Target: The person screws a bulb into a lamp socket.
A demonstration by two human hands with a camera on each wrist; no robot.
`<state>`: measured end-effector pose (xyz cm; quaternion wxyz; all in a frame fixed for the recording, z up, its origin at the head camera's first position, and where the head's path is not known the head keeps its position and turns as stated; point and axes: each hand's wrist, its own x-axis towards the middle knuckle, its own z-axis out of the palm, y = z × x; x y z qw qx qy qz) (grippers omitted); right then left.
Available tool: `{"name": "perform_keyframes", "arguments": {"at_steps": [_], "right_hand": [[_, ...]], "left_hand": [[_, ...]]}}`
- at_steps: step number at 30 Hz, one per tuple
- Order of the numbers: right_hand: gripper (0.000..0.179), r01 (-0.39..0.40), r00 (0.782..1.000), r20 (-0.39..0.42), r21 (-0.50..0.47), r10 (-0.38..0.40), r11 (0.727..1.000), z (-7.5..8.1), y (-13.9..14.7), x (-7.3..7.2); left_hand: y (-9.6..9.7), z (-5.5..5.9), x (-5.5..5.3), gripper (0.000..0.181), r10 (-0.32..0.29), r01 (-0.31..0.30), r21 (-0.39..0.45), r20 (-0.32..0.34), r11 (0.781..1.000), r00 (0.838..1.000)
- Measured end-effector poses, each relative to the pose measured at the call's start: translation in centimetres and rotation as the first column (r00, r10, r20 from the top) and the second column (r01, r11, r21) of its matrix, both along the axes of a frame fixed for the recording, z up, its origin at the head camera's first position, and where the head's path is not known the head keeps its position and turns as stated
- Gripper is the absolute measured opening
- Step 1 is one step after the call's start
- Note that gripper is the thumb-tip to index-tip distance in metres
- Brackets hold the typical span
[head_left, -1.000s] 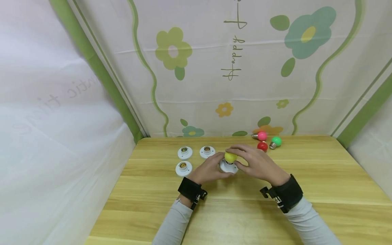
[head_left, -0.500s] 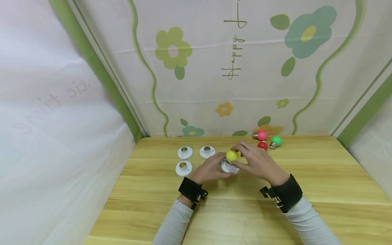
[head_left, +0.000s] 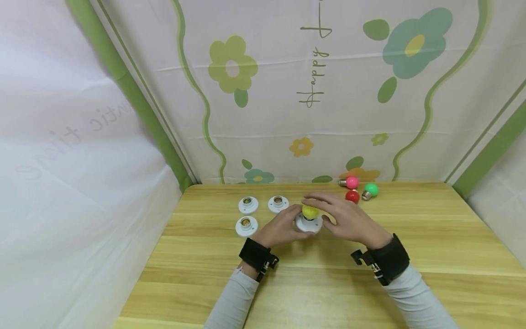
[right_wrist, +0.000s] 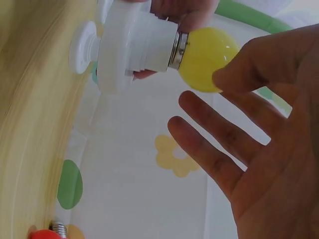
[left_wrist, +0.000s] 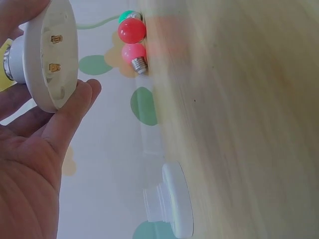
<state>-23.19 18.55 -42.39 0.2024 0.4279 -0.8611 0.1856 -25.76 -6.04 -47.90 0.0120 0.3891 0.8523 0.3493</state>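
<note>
My left hand (head_left: pixel 281 227) grips a white round lamp holder (head_left: pixel 309 225) by its base edge, fingers and thumb on opposite sides, lifted off the table. Its underside with two brass contacts faces the left wrist view. A yellow light bulb (right_wrist: pixel 207 59) stands in the holder's socket, a band of its metal screw cap showing above the white collar. My right hand (head_left: pixel 347 218) is around the bulb's globe: the index finger lies over its top, and the thumb overlaps it in the right wrist view. The other right fingers (right_wrist: pixel 209 154) extend away from the bulb.
Three more white lamp holders rest at the left: the back-left holder (head_left: pixel 248 205), the back-middle holder (head_left: pixel 278 204) and the front holder (head_left: pixel 246 226). Pink (head_left: pixel 352 183), red (head_left: pixel 352 197) and green (head_left: pixel 371 189) bulbs lie at the table's back edge, before a flowered curtain (head_left: pixel 267 109).
My right fingers turned back off the bulb's top half a second ago and now reach over it again, the thumb spread wider. My left hand keeps the lamp holder in nearly the same place.
</note>
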Motion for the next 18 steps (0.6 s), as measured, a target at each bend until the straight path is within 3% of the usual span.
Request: {"name": "perform_keyframes", "arguments": {"at_steps": [8, 18], "right_hand": [[0.048, 0.020, 1.000, 0.004, -0.006, -0.020, 1.000, 0.13, -0.21, 0.33], [0.047, 0.075, 0.997, 0.020, 0.005, -0.075, 0.997, 0.12, -0.36, 0.49]], "left_hand": [[0.04, -0.32, -0.12, 0.071, -0.017, 0.016, -0.017, -0.037, 1.000, 0.999], [0.07, -0.17, -0.06, 0.072, -0.014, 0.014, -0.006, -0.015, 1.000, 1.000]]}}
